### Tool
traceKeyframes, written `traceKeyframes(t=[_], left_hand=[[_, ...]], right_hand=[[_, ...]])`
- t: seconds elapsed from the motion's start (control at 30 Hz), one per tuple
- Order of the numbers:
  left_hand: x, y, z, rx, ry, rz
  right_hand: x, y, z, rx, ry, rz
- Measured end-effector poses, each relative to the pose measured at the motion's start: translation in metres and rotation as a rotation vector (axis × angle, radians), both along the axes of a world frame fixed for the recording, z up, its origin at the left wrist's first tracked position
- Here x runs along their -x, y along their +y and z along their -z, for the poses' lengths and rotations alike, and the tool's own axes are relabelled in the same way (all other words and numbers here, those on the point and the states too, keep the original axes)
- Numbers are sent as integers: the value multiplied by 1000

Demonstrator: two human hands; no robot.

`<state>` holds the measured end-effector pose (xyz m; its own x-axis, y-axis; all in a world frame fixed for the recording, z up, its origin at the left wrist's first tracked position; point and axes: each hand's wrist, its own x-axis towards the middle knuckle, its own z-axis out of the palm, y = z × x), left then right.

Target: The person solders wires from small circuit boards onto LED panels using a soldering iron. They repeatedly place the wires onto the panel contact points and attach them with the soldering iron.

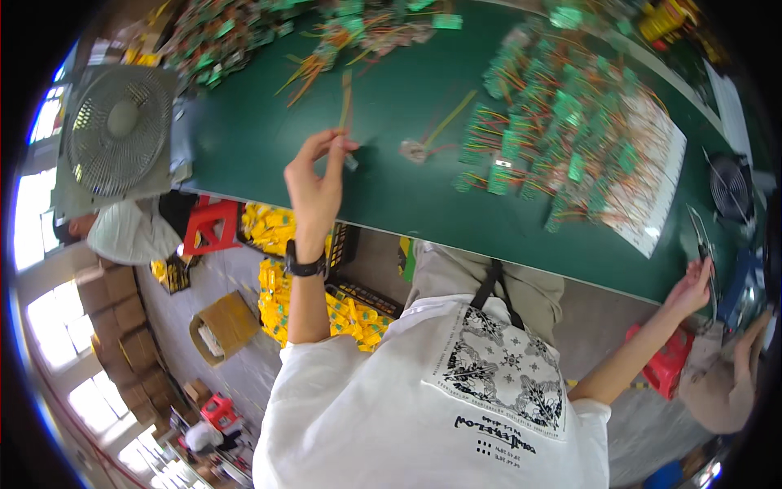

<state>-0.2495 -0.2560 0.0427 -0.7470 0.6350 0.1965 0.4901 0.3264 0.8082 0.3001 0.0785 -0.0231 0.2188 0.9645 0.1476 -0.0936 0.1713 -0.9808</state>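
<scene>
My left hand is over the near left part of the green table, thumb and fingertips pinched on a small wired piece. Thin orange and yellowish wires stick out beyond the fingertips. To its right lies a small pale round part with a few thin wires. At the table's right edge, my right hand has its fingers closed on a slim, two-pronged metal tool, which looks like tweezers. Its exact kind is hard to make out.
Rows of green circuit boards with orange wires cover the right of the table, partly on a white sheet. More boards pile at the far left. A fan stands left; crates of yellow parts sit below.
</scene>
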Motion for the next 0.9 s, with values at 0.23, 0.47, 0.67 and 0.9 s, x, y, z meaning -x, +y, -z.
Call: traceKeyframes(t=[0.23, 0.47, 0.67, 0.9], left_hand=[[-67, 58, -42, 27, -116, 313], [-177, 146, -21, -176, -223, 989], [-234, 180, -3, -1, 142, 1076], [-248, 195, 33, -88, 480, 943]], right_hand=[[32, -11, -8, 1, 74, 27], [42, -16, -19, -26, 40, 64], [42, -19, -21, -17, 39, 51], [45, -24, -23, -90, -15, -19]])
